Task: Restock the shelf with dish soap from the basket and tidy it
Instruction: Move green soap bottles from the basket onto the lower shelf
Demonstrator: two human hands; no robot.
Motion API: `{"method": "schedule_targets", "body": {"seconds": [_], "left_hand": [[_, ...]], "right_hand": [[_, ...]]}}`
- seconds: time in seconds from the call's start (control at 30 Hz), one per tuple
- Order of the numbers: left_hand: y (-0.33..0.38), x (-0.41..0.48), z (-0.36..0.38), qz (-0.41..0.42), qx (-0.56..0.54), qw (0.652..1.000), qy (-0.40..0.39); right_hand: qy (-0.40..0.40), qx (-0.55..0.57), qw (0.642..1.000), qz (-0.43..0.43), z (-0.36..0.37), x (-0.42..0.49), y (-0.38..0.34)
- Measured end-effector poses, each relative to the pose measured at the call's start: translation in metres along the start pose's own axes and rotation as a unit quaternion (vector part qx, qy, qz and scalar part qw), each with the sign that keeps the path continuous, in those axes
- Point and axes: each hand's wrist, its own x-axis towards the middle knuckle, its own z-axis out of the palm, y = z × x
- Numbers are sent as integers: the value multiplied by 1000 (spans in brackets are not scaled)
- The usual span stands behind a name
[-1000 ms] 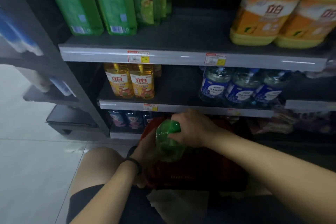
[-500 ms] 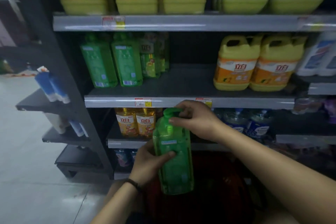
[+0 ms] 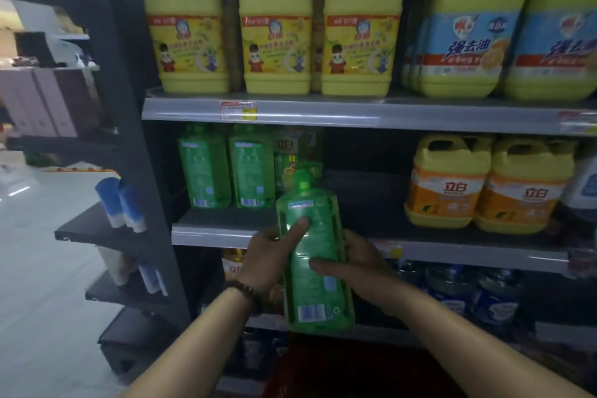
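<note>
Soap bottle (image 3: 315, 268), green, held upright before the middle shelf (image 3: 210, 234) edge, cap up, long axis vertical, barcode side facing the camera. Left hand (image 3: 268, 255) and right hand (image 3: 358, 260) clasp its sides, thumbs across the label. Shelving step, seemingly; next it needs lifting into the gap beside the green bottles (image 3: 226, 168)
</note>
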Motion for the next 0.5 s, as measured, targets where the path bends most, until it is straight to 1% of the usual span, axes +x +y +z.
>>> {"method": "schedule_targets", "body": {"seconds": [0.07,0.13,0.17,0.27,0.3,0.37,0.43,0.5], "left_hand": [[11,14,-6,-7,6,999,-37],[19,26,-14,-28,-12,997,-74],[19,32,-19,-27,-16,997,-76],[9,53,-26,10,-25,999,-47],[10,56,-25,19,-13,999,-42],[14,64,-26,57,19,996,-60],[17,78,-25,73,46,994,-71],[14,99,-30,90,81,992,-46]], "right_hand": [[-15,9,1000,7,-6,17,-11],[-7,17,1000,8,-12,36,-22],[3,25,1000,7,-14,47,-26],[43,46,998,7,-20,84,-38],[49,46,998,4,-21,96,-42],[38,37,999,-8,-22,118,-50],[41,38,998,-15,-21,138,-51],[59,40,997,-19,-20,158,-50]]}}
